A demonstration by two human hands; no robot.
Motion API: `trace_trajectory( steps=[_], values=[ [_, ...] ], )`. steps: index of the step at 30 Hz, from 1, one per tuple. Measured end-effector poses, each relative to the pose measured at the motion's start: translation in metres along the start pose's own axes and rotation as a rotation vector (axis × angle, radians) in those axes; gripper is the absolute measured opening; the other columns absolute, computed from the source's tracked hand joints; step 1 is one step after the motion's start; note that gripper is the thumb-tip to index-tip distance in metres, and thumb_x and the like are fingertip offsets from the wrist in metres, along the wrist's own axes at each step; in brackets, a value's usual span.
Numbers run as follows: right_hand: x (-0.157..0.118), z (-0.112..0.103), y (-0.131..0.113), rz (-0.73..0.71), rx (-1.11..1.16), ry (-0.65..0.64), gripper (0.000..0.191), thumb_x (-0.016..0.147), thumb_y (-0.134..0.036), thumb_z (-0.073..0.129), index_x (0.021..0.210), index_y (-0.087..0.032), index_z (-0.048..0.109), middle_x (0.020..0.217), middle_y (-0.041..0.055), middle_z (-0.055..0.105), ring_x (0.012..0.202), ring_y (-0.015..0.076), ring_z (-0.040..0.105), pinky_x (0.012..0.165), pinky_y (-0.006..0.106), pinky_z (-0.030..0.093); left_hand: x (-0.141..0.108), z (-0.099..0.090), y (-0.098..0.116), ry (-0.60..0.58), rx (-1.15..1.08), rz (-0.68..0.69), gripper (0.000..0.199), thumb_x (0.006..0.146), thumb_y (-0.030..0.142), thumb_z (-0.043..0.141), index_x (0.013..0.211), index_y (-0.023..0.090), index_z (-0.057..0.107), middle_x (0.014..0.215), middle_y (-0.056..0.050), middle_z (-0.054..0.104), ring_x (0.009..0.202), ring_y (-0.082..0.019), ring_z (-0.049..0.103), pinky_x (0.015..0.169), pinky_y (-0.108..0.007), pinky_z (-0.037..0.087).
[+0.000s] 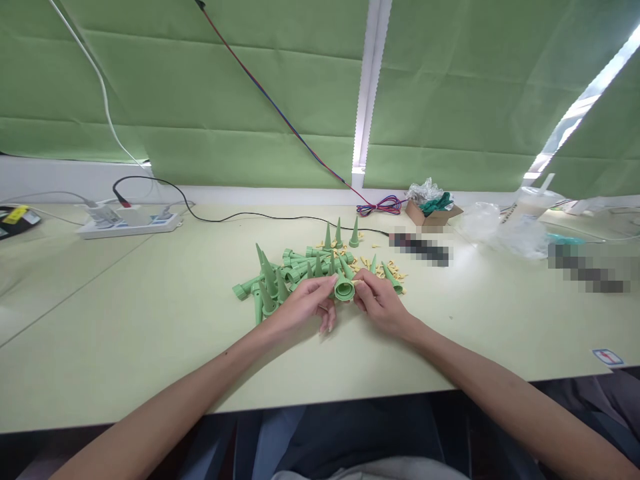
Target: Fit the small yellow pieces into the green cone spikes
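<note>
Head view showed me a tapered green plastic cone (pixel 344 288) just below frame centre, mouth facing me, long axis running up-frame; my left hand (pixel 317 297) pinched its left side, my right hand (pixel 379 301) flanked its right, grip unclear

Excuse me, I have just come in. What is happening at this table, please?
A person's left hand holds a green cone, its wide open end towards the camera. The right hand seems to pinch a small yellow piece against its side. Other green cones, some upright, some lying, crowd the table nearby, among scattered yellow pieces.
</note>
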State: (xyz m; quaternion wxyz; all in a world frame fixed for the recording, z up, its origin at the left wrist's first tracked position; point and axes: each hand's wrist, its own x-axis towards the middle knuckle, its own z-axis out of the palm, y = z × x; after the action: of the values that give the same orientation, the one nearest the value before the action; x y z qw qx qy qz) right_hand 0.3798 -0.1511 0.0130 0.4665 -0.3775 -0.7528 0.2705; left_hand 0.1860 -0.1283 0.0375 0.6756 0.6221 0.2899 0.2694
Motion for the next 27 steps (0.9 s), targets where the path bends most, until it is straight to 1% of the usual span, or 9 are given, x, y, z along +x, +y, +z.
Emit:
trace_trajectory(
  steps=[3, 8, 12, 16, 19, 21, 24, 27],
  values=[
    [-0.0004, 0.0, 0.0011, 0.005, -0.002, 0.002, 0.039, 0.102, -0.05, 0.032, 0.078, -0.022, 0.044, 0.058, -0.0039, 0.048, 0.051, 0.0123, 0.043, 0.052, 0.025, 0.034, -0.0002, -0.0002, -0.0006, -0.02, 0.026, 0.018, 0.046, 0.093, 0.059, 0.046, 0.086, 0.015, 0.055, 0.054, -0.002, 0.059, 0.042, -0.013, 0.056, 0.041, -0.023, 0.044],
    [-0.0002, -0.0001, 0.0005, 0.028, 0.0, 0.003, 0.041, 0.102, -0.051, 0.032, 0.074, -0.023, 0.04, 0.056, -0.0039, 0.048, 0.05, 0.0125, 0.042, 0.051, 0.025, 0.034, -0.0029, 0.0015, 0.0023, 0.006, 0.13, 0.051, 0.044, 0.093, 0.058, 0.046, 0.079, 0.017, 0.049, 0.058, -0.001, 0.06, 0.046, -0.012, 0.057, 0.045, -0.023, 0.045],
    [0.0007, 0.0002, -0.0003, 0.028, -0.001, 0.025, 0.044, 0.102, -0.05, 0.033, 0.068, -0.022, 0.037, 0.054, -0.0039, 0.045, 0.048, 0.0122, 0.041, 0.05, 0.026, 0.034, -0.0051, 0.0038, 0.0043, 0.005, 0.227, 0.064, 0.039, 0.093, 0.056, 0.048, 0.088, 0.017, 0.051, 0.058, 0.0, 0.06, 0.043, -0.012, 0.056, 0.043, -0.023, 0.044],
    [0.0014, 0.0005, -0.0008, 0.022, -0.009, 0.025, 0.045, 0.102, -0.046, 0.034, 0.064, -0.022, 0.038, 0.053, -0.0039, 0.044, 0.047, 0.0117, 0.041, 0.05, 0.026, 0.033, -0.0064, 0.0061, 0.0032, 0.048, 0.309, 0.096, 0.034, 0.094, 0.05, 0.049, 0.098, 0.017, 0.055, 0.059, 0.001, 0.059, 0.044, -0.012, 0.054, 0.044, -0.023, 0.044],
    [0.0016, 0.0004, -0.0014, 0.027, -0.016, 0.014, 0.047, 0.103, -0.045, 0.034, 0.063, -0.021, 0.04, 0.052, -0.0035, 0.045, 0.047, 0.0119, 0.041, 0.05, 0.026, 0.033, -0.0068, 0.0077, 0.0023, 0.087, 0.39, 0.13, 0.029, 0.094, 0.046, 0.049, 0.096, 0.017, 0.055, 0.057, 0.003, 0.053, 0.045, -0.011, 0.052, 0.046, -0.022, 0.042],
    [0.0015, 0.0002, -0.0019, 0.035, -0.023, 0.008, 0.048, 0.103, -0.045, 0.033, 0.062, -0.021, 0.04, 0.051, -0.0033, 0.045, 0.047, 0.0119, 0.04, 0.051, 0.026, 0.033, -0.0065, 0.0083, 0.0017, 0.129, 0.483, 0.175, 0.026, 0.094, 0.042, 0.05, 0.089, 0.018, 0.054, 0.059, 0.004, 0.051, 0.047, -0.01, 0.051, 0.047, -0.022, 0.04],
    [0.0016, -0.0002, -0.0025, 0.039, -0.022, 0.003, 0.048, 0.103, -0.045, 0.033, 0.061, -0.021, 0.04, 0.05, -0.0034, 0.044, 0.046, 0.0118, 0.04, 0.051, 0.027, 0.033, -0.0056, 0.0074, -0.0003, 0.22, 0.699, 0.306, 0.026, 0.094, 0.038, 0.052, 0.078, 0.017, 0.052, 0.067, 0.002, 0.051, 0.055, -0.01, 0.049, 0.051, -0.022, 0.037],
    [0.0024, -0.0006, -0.0034, 0.04, -0.019, -0.003, 0.048, 0.103, -0.044, 0.033, 0.061, -0.021, 0.04, 0.049, -0.0037, 0.044, 0.046, 0.0116, 0.04, 0.051, 0.026, 0.033, -0.0045, 0.0051, -0.0038, 0.272, 0.874, 0.419, 0.027, 0.095, 0.034, 0.051, 0.075, 0.017, 0.053, 0.071, 0.001, 0.049, 0.063, -0.011, 0.047, 0.056, -0.023, 0.036]
  ],
)
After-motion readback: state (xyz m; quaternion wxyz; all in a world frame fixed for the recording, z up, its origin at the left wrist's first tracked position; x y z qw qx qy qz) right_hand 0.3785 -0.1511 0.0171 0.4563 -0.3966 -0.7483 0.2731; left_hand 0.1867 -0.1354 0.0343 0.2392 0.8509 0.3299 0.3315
